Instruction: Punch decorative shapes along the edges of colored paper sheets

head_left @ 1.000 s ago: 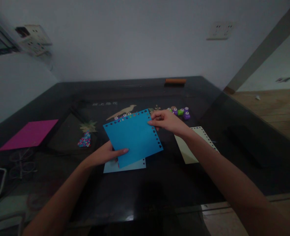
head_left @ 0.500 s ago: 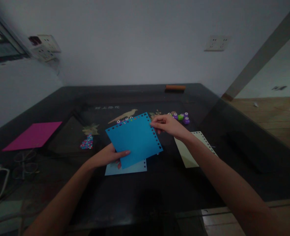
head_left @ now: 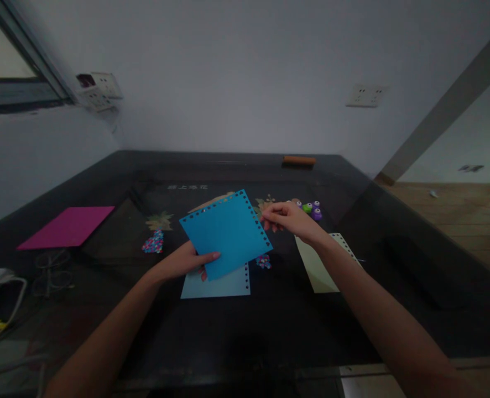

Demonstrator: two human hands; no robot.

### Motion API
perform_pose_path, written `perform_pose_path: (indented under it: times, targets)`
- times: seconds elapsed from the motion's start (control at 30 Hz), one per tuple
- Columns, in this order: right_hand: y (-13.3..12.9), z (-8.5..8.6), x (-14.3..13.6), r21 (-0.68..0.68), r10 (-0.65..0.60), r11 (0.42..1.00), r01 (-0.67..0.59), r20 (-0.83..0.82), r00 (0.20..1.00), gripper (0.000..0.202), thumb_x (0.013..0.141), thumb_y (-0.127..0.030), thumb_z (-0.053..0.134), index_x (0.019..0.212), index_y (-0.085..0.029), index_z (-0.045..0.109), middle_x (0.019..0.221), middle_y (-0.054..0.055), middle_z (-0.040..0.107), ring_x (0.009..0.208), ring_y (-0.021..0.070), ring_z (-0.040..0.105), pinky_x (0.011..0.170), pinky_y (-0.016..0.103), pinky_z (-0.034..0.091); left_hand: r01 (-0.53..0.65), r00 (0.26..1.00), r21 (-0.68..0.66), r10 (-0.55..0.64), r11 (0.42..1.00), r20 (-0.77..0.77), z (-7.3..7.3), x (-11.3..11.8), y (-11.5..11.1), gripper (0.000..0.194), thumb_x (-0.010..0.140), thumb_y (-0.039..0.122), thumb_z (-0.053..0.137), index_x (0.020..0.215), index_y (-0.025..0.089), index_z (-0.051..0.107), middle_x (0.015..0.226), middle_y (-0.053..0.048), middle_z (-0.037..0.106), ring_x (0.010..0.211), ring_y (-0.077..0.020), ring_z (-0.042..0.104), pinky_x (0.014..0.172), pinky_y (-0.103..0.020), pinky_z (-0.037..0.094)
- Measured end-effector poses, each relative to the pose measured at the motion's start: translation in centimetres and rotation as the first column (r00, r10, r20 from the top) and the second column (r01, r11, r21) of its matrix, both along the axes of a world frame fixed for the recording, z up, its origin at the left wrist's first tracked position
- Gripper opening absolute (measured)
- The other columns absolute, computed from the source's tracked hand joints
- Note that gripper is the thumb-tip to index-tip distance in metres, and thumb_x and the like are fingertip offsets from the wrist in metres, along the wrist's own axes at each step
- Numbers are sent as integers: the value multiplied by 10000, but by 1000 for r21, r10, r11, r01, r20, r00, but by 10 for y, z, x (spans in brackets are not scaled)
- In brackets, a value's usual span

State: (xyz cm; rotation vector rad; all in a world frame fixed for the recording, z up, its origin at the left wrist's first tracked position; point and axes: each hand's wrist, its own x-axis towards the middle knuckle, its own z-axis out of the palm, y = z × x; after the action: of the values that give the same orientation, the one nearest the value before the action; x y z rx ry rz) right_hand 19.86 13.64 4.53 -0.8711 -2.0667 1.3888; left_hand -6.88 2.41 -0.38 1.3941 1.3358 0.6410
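Observation:
My left hand (head_left: 195,258) grips a bright blue sheet of paper (head_left: 224,235) by its lower left edge, thumb on top. A row of small punched holes runs along its upper and right edges. Beside the sheet's right edge, my right hand (head_left: 284,216) has its fingertips pinched together; whatever they may hold is too small to make out. Below the blue sheet a pale blue sheet (head_left: 228,284) with holes lies on the dark table (head_left: 228,337). A little pile of colourful bits (head_left: 264,261) shows just right of it.
A cream sheet (head_left: 317,268) lies under my right forearm. Purple and green eyeball-shaped pieces (head_left: 311,209) sit behind my right hand. To the left are a magenta sheet (head_left: 68,226), a colourful heap of bits (head_left: 154,242) and a cable (head_left: 54,273). An orange-brown stick (head_left: 298,160) lies far back.
My right hand has moved slightly right, away from the blue sheet's edge. The sheet has tilted a little, and the small pile beside it now shows. The camera view has shifted somewhat.

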Motion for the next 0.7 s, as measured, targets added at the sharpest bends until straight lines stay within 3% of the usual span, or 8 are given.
perform_pose_path:
  times: [0.23, 0.4, 0.7]
  targets:
    - [1, -6, -2, 1, -12, 1000, 12, 3, 1000, 190, 819, -340, 567, 766, -174, 643, 651, 21, 646, 524, 92, 516, 474, 234, 354, -97, 995, 148, 95, 984, 20, -6, -12, 7, 370, 747, 434, 629, 504, 186, 500, 410, -2, 524, 384, -122, 471, 416, -225, 361]
    - [-2, -6, -5, 6, -35, 999, 34, 23, 999, 175, 811, -330, 577, 755, -175, 636, 646, 20, 647, 521, 93, 516, 478, 234, 364, -198, 979, 283, 176, 939, 102, -3, -17, 10, 356, 732, 420, 644, 504, 200, 482, 419, 16, 494, 383, -118, 440, 417, -227, 345]
    - [-1, -17, -24, 70, -28, 997, 23, 68, 997, 171, 807, -285, 562, 705, -162, 620, 600, 17, 628, 497, 98, 521, 483, 230, 381, -332, 942, 303, 299, 893, 152, -5, -23, 15, 343, 694, 400, 674, 519, 206, 452, 400, 34, 461, 365, -102, 396, 420, -226, 306]
